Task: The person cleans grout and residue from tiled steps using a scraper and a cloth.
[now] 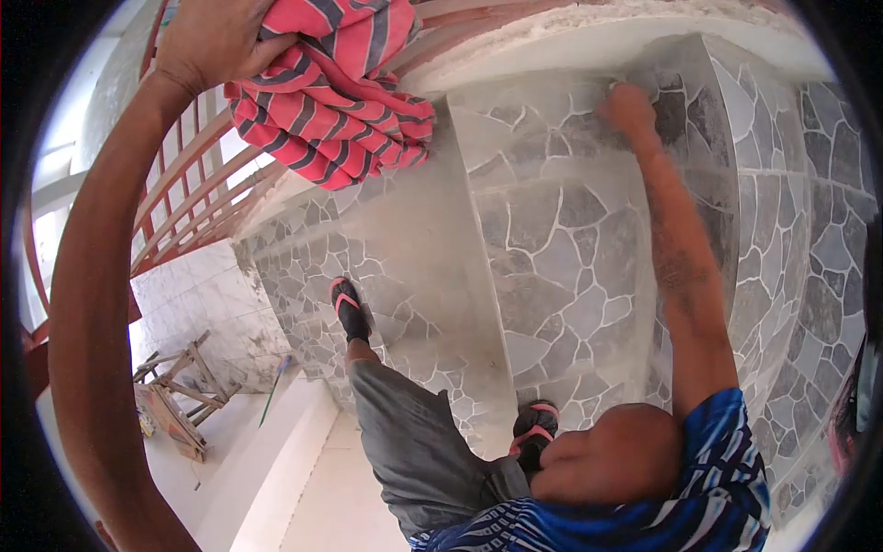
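Note:
My left hand (pixel 216 41) is raised at the top left, closed on a bunched red cloth (pixel 336 110) with dark stripes. The cloth hangs in loose folds in front of the railing, and the ends of my fingers are partly cut off by the frame edge. My right arm reaches out to a stone-patterned step (pixel 543 267). At its end my right hand (pixel 630 110) is curled like a fist, low over or touching the step near its inner corner. Slight blur hides whether anything is in it. Grey, hazy residue covers parts of the stone pattern around it.
My feet, in black-and-pink flip-flops (pixel 345 294), stand apart on the steps, one knee bent. A reddish railing (pixel 198 179) runs along the left and top. A wooden stand (pixel 184 396) is below left, near a white ledge (pixel 294 451). A stone-patterned wall (pixel 768 212) rises at right.

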A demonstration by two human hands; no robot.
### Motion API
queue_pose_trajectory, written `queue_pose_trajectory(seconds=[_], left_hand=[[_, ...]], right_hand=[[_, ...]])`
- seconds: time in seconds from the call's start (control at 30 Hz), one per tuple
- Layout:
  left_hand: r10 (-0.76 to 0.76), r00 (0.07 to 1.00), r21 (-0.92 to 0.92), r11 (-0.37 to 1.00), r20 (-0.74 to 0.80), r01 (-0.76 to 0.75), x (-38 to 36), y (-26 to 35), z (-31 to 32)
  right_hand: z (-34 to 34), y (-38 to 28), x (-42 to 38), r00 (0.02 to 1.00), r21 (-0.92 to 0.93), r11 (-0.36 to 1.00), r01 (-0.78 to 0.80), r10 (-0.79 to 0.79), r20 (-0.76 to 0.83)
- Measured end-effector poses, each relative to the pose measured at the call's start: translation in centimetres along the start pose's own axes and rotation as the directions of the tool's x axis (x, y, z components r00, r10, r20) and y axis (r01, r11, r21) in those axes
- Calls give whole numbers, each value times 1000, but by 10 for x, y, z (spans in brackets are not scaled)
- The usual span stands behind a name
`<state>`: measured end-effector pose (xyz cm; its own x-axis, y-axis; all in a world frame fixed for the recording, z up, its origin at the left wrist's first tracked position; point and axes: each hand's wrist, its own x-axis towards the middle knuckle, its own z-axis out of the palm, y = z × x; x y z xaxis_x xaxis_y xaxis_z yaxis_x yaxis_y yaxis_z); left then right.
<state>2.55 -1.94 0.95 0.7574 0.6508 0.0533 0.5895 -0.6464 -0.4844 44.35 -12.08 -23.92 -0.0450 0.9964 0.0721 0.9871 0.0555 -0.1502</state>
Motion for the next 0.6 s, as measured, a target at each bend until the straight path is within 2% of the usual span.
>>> queue_pose_trajectory(seconds=[0.03,0.1,0.17,0.33,0.53,0.6], left_hand=[[-67,987,-3,998,149,68,-1,-4,10],[-89,979,-19,995,181,94,-1,-4,8],[-3,998,-51,999,-60,0,2,7,-12],[27,999,-54,998,-47,-30,1,9,-19],[48,992,-79,995,-115,-57,-1,4,-7],[55,990,-77,995,-132,-66,-1,3,-4]], right_hand=[[1,-13,-5,999,7,999,48,-48,23],[4,-46,-17,984,45,986,161,-164,69],[4,-85,-36,947,107,955,276,-289,139],[-39,-155,-108,750,327,815,479,-573,331],[-199,-143,-195,464,606,640,473,-765,446],[-228,-138,-208,423,639,631,439,-773,473]])
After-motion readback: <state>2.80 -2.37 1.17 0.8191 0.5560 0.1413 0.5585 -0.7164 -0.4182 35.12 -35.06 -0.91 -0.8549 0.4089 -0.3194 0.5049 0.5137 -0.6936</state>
